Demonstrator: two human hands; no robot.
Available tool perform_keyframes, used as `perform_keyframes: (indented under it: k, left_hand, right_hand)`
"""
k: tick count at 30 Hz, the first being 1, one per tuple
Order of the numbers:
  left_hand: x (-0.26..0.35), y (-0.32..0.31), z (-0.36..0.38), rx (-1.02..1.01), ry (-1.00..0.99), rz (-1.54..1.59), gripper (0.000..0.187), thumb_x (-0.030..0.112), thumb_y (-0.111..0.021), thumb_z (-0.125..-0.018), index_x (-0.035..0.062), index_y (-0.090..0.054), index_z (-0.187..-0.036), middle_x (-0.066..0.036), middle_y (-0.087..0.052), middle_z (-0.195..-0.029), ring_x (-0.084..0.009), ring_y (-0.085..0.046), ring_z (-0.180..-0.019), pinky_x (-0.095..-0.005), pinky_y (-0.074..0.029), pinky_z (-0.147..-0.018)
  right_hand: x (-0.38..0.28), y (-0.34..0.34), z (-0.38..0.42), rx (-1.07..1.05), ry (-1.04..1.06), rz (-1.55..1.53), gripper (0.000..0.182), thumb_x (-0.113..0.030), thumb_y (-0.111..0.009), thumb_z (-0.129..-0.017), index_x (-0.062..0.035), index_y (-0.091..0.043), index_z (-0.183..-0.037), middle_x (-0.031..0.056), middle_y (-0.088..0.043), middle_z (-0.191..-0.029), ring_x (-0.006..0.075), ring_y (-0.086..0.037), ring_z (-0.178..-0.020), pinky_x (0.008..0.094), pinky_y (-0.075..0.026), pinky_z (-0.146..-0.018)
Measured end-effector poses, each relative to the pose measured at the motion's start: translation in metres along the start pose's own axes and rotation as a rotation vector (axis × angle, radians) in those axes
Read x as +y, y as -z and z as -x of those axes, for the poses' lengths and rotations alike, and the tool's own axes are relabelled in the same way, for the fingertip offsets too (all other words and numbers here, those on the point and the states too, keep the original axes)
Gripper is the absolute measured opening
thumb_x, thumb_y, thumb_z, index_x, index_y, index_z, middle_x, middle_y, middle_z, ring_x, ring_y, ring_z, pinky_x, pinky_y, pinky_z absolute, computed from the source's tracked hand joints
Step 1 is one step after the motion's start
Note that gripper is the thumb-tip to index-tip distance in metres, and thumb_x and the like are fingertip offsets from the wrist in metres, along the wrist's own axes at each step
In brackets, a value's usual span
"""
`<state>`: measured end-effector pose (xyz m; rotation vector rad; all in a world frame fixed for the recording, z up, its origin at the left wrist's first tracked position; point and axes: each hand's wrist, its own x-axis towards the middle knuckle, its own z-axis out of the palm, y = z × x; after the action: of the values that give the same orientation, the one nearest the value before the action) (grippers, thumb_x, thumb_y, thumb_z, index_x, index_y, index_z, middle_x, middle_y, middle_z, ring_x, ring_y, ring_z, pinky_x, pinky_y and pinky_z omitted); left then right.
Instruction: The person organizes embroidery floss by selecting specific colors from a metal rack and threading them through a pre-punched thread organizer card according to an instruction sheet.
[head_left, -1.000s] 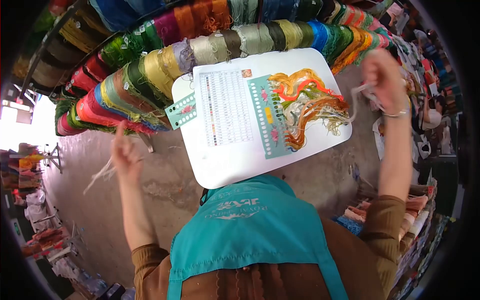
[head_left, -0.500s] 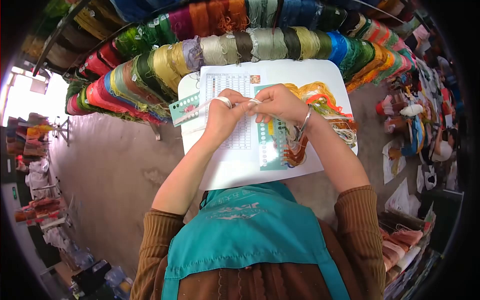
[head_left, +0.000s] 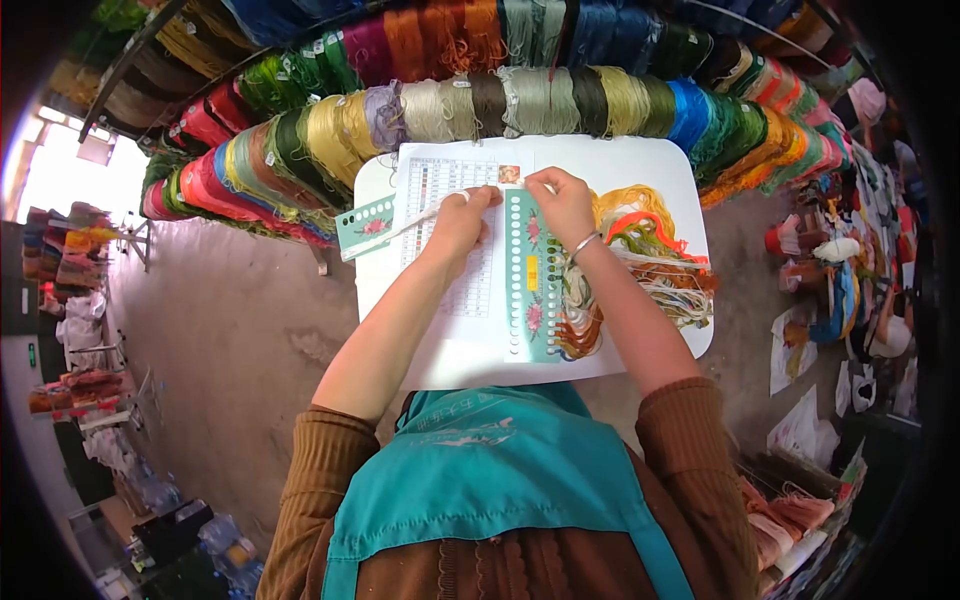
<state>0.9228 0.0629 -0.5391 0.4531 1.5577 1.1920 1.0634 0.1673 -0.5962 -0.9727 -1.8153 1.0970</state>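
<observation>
My left hand (head_left: 460, 228) is closed on a white thread bundle (head_left: 408, 226) that trails down to the left over the printed chart (head_left: 470, 285). My right hand (head_left: 562, 205) is pinched at the top of the green card with holes (head_left: 517, 270); what its fingertips hold is too small to make out. Colored threads (head_left: 640, 235) hang from the card's right side and lie on the white board (head_left: 650, 160). A second green card (head_left: 366, 226) sticks out at the board's left edge, partly under the chart.
Racks of colored thread skeins (head_left: 440, 108) curve around the board's far side. More skeins stand at the left (head_left: 75, 250). At the right are white bags (head_left: 805, 430), bundles of thread and a partly visible person (head_left: 885, 335).
My hands have moved apart, the left one slightly left with the white thread. The right hand has come up to the card's top, and more of the card shows.
</observation>
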Motion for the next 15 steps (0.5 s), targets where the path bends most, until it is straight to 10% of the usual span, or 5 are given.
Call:
perform_keyframes:
  k: [8, 10, 15]
  left_hand:
    - [0.016, -0.011, -0.004, 0.019, 0.104, -0.098, 0.028, 0.021, -0.050, -0.098, -0.0005, -0.058, -0.115, -0.006, -0.065, -0.109, -0.0070, -0.043, -0.056, -0.0227, -0.032, -0.048]
    - [0.011, -0.008, -0.009, 0.020, 0.125, -0.123, 0.027, 0.019, -0.050, -0.098, -0.0002, -0.058, -0.114, -0.006, -0.065, -0.107, -0.0067, -0.043, -0.056, -0.0226, -0.032, -0.048]
    - [-0.002, -0.011, -0.018, -0.101, -0.025, -0.194, 0.021, 0.011, -0.051, -0.096, -0.0002, -0.058, -0.113, -0.002, -0.062, -0.087, -0.0046, -0.038, -0.053, -0.0209, -0.029, -0.045]
  right_hand:
    - [0.002, 0.002, 0.002, -0.162, -0.185, 0.030, 0.013, -0.019, -0.065, -0.083, -0.0074, -0.069, -0.084, 0.0101, -0.068, -0.070, 0.0216, -0.066, -0.062, 0.0327, -0.051, -0.061]
    - [0.007, -0.001, 0.003, -0.159, -0.095, 0.114, 0.010, -0.014, -0.065, -0.085, -0.0034, -0.066, -0.087, 0.0017, -0.066, -0.070, 0.0087, -0.061, -0.055, 0.0243, -0.047, -0.051]
    - [0.000, 0.003, 0.006, -0.141, -0.143, 0.058, 0.011, -0.018, -0.066, -0.081, -0.0083, -0.067, -0.084, 0.0104, -0.066, -0.067, 0.0205, -0.064, -0.058, 0.0319, -0.050, -0.057]
